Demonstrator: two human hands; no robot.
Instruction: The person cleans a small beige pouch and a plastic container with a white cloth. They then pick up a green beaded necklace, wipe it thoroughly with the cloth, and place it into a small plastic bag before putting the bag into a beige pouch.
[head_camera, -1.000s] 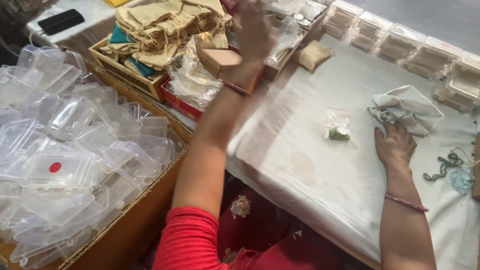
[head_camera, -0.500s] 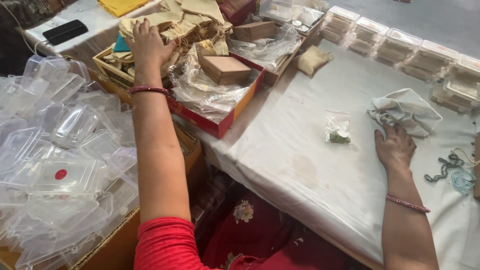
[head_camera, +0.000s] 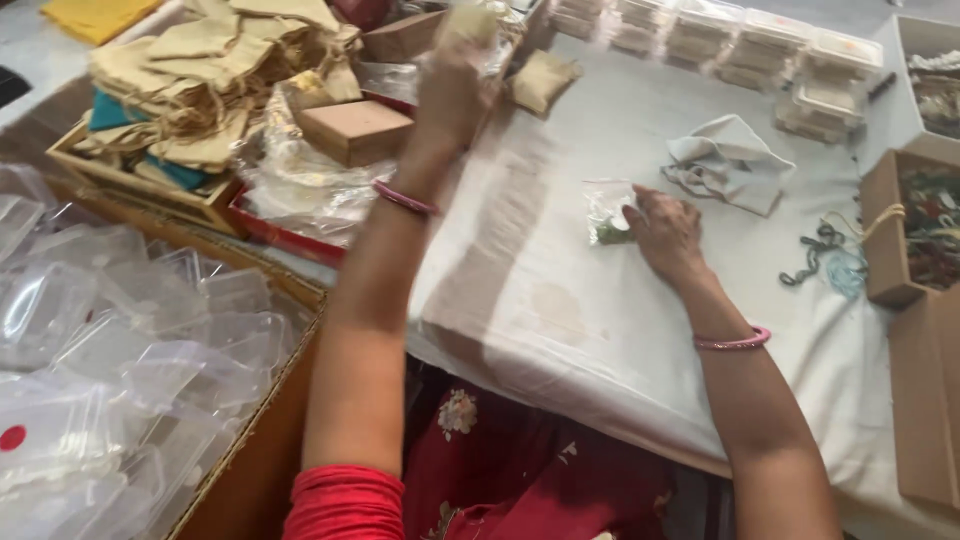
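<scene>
A blurred beige cloth pouch (head_camera: 470, 22) is held in the left hand (head_camera: 450, 90) above the counter's (head_camera: 520, 290) far left edge, while a small clear plastic bag (head_camera: 607, 212) mid-counter is pressed flat under the right hand (head_camera: 665, 232), its grip open.

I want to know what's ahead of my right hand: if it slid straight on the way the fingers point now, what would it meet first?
The right hand lies on the white cloth, fingers pointing up and left. Its fingertips already seem to touch the small clear bag with green bits inside, so that comes first, though contact is hard to confirm.
</scene>
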